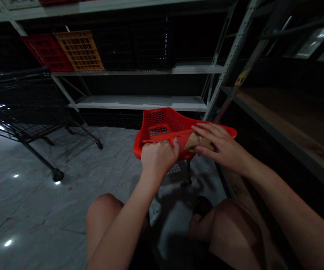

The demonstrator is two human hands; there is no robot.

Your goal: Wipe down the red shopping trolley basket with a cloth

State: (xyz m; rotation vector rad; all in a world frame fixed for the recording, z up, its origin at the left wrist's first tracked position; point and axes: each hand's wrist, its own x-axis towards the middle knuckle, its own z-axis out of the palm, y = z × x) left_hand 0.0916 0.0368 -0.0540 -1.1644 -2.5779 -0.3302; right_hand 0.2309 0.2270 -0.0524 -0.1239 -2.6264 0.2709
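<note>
A red plastic shopping basket [162,122] with mesh sides is tilted in front of me, above my knees. My left hand [158,159] grips its near rim and handle. My right hand [220,146] lies over a crumpled brown paper packet [198,142] at the basket's right side, with the fingers pressed on it. The packet partly hides the basket's inside, and I cannot tell whether it rests in the basket or on the rim.
Metal shelving [139,103] with white shelves stands ahead, holding a red crate [47,52] and an orange crate [79,50] above. A wire shopping cart [23,108] stands on the tiled floor [66,210] to the left. A wooden shelf [288,120] runs along the right.
</note>
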